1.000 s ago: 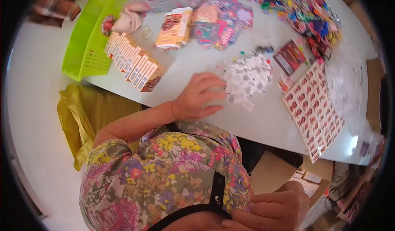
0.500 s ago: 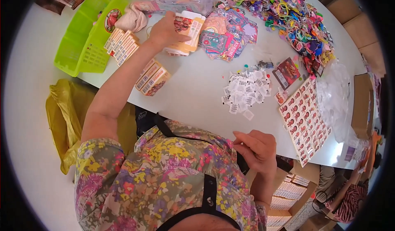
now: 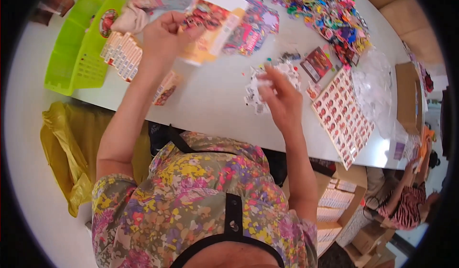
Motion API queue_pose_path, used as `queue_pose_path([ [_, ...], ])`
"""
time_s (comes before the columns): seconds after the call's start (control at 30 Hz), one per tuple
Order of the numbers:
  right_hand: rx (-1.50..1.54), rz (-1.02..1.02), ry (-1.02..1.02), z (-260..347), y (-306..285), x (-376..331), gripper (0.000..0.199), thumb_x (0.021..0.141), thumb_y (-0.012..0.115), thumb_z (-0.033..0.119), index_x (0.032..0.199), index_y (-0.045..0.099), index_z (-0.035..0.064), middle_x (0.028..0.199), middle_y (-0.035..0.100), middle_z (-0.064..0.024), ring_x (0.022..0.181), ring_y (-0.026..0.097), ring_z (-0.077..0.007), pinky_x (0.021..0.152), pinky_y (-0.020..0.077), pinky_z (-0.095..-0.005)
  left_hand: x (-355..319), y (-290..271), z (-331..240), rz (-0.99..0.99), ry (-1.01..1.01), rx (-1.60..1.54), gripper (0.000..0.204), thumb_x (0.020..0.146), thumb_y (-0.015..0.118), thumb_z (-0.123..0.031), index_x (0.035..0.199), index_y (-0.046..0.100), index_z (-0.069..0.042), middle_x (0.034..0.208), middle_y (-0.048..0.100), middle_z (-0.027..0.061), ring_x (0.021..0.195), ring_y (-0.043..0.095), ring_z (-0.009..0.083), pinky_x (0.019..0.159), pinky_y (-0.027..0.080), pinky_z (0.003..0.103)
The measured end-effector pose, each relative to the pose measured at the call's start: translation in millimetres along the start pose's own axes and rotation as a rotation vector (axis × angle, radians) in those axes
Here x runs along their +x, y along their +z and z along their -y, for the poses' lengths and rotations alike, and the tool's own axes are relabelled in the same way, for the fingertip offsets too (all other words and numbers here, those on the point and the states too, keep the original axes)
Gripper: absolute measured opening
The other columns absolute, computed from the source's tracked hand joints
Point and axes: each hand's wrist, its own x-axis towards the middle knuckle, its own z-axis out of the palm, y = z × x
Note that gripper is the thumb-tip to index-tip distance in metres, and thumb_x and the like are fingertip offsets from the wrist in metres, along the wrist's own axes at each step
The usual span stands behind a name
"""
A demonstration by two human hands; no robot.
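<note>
Raised over the far left of the table, my left hand [image 3: 165, 35] pinches a flattened card carton [image 3: 210, 26], cream and yellow with red pictures. My right hand [image 3: 282, 98] has come up over the table, its fingers stretched out, slightly blurred and apart. Just beneath and beyond those fingers lies a heap of small white printed packets [image 3: 252, 95]. Folded small cartons [image 3: 122, 55] stand in rows beside my left forearm, and more of them [image 3: 168, 89] sit nearer me, partly covered by that arm. Behind the held carton spreads a pile of colourful cards [image 3: 253, 34].
A green plastic basket [image 3: 79, 67] stands at the left edge, next to a pinkish cloth [image 3: 131, 19]. Colourful trinkets [image 3: 330, 19] heap at the far right. A sticker sheet [image 3: 342, 117], dark red packet [image 3: 315, 63] and clear plastic bag [image 3: 375, 93] lie right. Another person [image 3: 406, 203] is at lower right.
My left hand has lifted the flat carton off the stack and moved it slightly left, toward me. My right hand has gone from near my body out to the white packets, fingers spreading.
</note>
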Motion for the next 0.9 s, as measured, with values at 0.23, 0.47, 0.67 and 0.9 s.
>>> queue_pose_path([
  [0.23,0.264,0.117,0.04,-2.9,-3.1,6.6,0.026,0.09,0.065,0.012,0.112,0.066,-0.0017,0.11,0.064,-0.0052,0.091,0.06,-0.0105,0.072,0.0492,-0.023,-77.8,43.4,36.3,0.76,-0.606,-0.754,0.074,0.071,0.077,-0.008,0.136,0.043,-0.005,0.123,0.058,0.0126,0.114,0.058,0.0206,0.101,0.044,0.034],
  [0.47,0.12,0.021,0.146,-16.9,-6.2,-33.4,0.02,0.09,0.066,0.009,0.107,0.064,-0.0022,0.1,0.063,-0.0045,0.088,0.06,-0.0114,0.075,0.0494,-0.0264,-93.0,73.9,64.9,0.879,-0.578,-0.695,0.062,0.068,0.082,-0.009,0.124,0.055,-0.004,0.111,0.064,0.01,0.103,0.062,0.0177,0.086,0.052,0.032],
  [0.67,0.07,-0.111,0.205,-12.1,3.1,-65.2,0.016,0.088,0.069,0.009,0.094,0.067,-0.0049,0.081,0.068,-0.0041,0.072,0.057,-0.0048,0.064,0.0445,-0.0204,-97.9,80.8,53.9,0.668,-0.417,-0.126,0.032,0.08,0.077,-0.012,0.108,0.065,-0.002,0.094,0.069,0.0046,0.086,0.064,0.0087,0.077,0.054,0.026],
  [0.9,0.336,-0.131,0.304,-20.9,1.7,-68.2,0.011,0.09,0.066,0.007,0.091,0.067,-0.0044,0.079,0.068,-0.0041,0.07,0.057,-0.0034,0.061,0.0442,-0.0174,-110.1,73.1,69.1,0.609,-0.531,-0.444,0.037,0.084,0.072,-0.006,0.118,0.057,0.0,0.099,0.067,0.0071,0.084,0.065,0.0102,0.074,0.054,0.025],
])
